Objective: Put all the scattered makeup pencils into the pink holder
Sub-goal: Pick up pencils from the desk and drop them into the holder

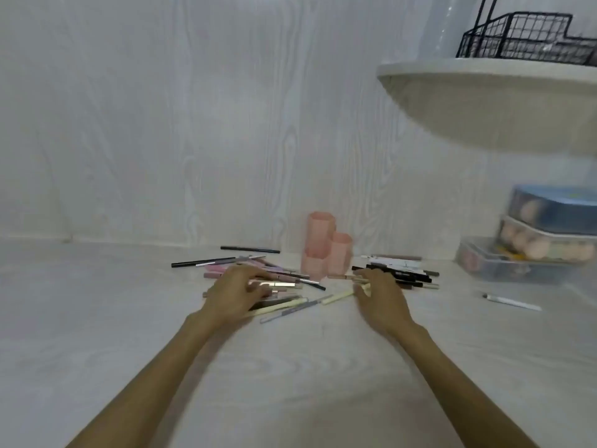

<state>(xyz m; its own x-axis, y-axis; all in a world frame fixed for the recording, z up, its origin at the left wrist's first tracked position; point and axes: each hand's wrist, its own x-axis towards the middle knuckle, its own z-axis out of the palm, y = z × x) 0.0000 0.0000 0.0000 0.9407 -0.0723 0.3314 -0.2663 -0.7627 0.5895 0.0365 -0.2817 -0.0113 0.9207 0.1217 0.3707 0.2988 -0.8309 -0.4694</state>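
The pink holder [325,250], made of joined hexagonal tubes, stands upright near the wall. Several makeup pencils lie scattered on both sides of it: a left pile [258,270] of black, pink and cream ones, and a right pile [403,270] of black and white ones. My left hand [237,294] rests palm down on the left pile, fingers over a pink-gold pencil [277,283]. My right hand [381,297] touches a cream pencil [342,296] by the right pile; the blur hides whether it grips it. One white pencil [512,301] lies apart at the right.
Stacked clear boxes [536,247] holding sponges stand at the right against the wall. A white rounded shelf [491,101] juts out above them, carrying a black wire basket [529,38]. The white wood-grain table [297,376] runs back to the wall.
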